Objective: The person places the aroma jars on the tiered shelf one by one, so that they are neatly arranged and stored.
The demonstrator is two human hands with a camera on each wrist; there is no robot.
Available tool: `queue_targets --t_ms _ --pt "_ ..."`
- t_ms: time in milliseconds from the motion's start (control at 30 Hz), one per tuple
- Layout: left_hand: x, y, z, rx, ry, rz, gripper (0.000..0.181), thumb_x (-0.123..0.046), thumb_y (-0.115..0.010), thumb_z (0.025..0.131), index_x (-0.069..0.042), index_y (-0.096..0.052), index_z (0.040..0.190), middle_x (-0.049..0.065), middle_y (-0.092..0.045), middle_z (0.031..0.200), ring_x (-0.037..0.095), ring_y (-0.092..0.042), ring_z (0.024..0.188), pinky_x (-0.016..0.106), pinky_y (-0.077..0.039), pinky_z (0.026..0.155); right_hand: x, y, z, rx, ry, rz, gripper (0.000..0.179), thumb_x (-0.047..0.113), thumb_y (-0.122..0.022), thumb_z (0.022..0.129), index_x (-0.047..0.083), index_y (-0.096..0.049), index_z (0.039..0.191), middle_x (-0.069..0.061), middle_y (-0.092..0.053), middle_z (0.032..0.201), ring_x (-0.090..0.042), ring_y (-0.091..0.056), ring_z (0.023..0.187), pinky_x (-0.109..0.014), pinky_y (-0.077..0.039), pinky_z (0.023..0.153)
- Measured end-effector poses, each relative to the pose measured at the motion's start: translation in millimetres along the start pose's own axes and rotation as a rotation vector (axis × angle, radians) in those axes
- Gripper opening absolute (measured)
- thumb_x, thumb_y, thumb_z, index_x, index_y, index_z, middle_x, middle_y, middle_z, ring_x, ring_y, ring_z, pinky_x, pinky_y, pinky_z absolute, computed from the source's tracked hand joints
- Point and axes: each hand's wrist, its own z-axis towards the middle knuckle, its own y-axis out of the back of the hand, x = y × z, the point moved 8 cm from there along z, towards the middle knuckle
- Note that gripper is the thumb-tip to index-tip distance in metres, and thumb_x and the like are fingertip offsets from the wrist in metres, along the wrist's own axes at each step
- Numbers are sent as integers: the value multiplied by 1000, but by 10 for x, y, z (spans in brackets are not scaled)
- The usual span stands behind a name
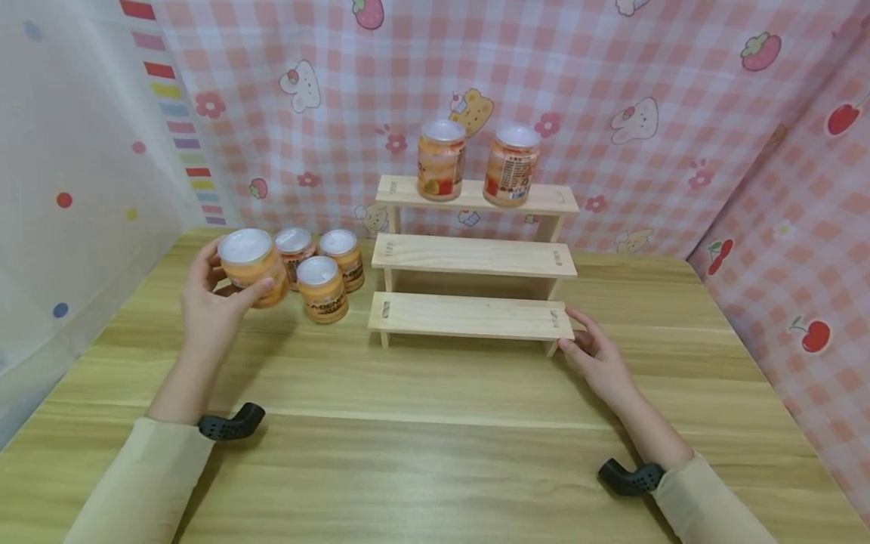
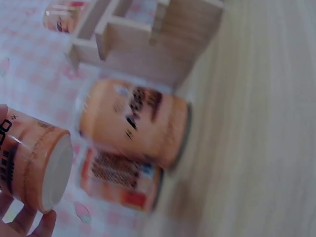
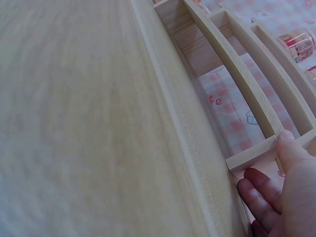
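My left hand [image 1: 216, 302] grips an orange can [image 1: 253, 264] with a silvery lid, thumb on its near side and fingers behind. The left wrist view shows the pale base of this held can [image 2: 37, 158] tilted and apart from the table. Close on its right, three similar cans [image 1: 323, 293] stand on the tabletop. My right hand [image 1: 598, 359] holds the right end of the lowest step of a three-tier wooden shelf [image 1: 469, 317]. In the right wrist view, the thumb [image 3: 289, 145] lies against that end and the fingers bend below it.
Two more orange cans stand on the top tier, one near the middle [image 1: 441, 162] and another [image 1: 512, 168] to its right. The wood-grain table [image 1: 421, 468] runs back to a pink checked curtain [image 1: 245, 98]. A similar cloth [image 1: 802, 249] hangs along the right side.
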Motion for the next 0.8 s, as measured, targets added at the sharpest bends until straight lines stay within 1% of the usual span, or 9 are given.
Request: queue_targets --t_ms 167,267,400,533,600,700,800 --pt "-179 -86 -26 18 -5 -16 70 -5 -83 73 -19 -52 135 0 -51 114 14 -50 96 22 -45 76 14 -2 -4 -6 3 -12 56 9 -56 97 8 -34 148 -29 -59 115 -5 -58 92 -18 -47 69" --pt "-266 -157 -50 35 11 -33 71 -4 -83 73 -20 -52 135 1 -50 113 16 -52 93 21 -46 76 23 -1 -3 -12 11 -23 56 8 -57 97 7 -34 148 -30 -60 115 -3 -57 94 -17 -47 71" --pt "-394 -290 -67 62 0 -81 72 -3 -83 72 -20 -52 134 3 -51 114 18 -53 94 23 -46 76 28 4 -4 -14 18 -32 56 8 -57 97 5 -34 147 -30 -60 114 -2 -58 94 -17 -47 71" --pt "-522 -433 -74 82 -22 -103 72 -3 -84 71 -19 -53 134 3 -51 114 18 -53 97 24 -47 77 25 2 -5 -13 19 -24 55 7 -56 97 5 -34 147 -31 -60 114 -2 -58 95 -17 -47 72" --pt "-577 -502 -84 91 -24 -106 72 -4 -84 72 -19 -52 134 3 -51 115 18 -52 98 24 -47 78 23 -4 -4 -9 25 -18 56 6 -56 96 5 -34 147 -31 -59 115 -1 -58 95 -16 -47 73" --pt "-633 -601 -95 99 -22 -113 72 -6 -84 72 -20 -52 135 3 -51 115 18 -52 98 26 -46 79 26 -8 -2 -6 32 0 56 3 -55 96 5 -34 148 -31 -59 115 -1 -58 95 -16 -47 74" --pt "-690 -704 -98 110 -30 -142 72 -6 -84 72 -20 -52 135 4 -51 116 18 -52 98 27 -46 79 41 -9 1 -5 38 9 56 1 -55 96 4 -33 148 -31 -59 114 -1 -58 94 -16 -47 72"
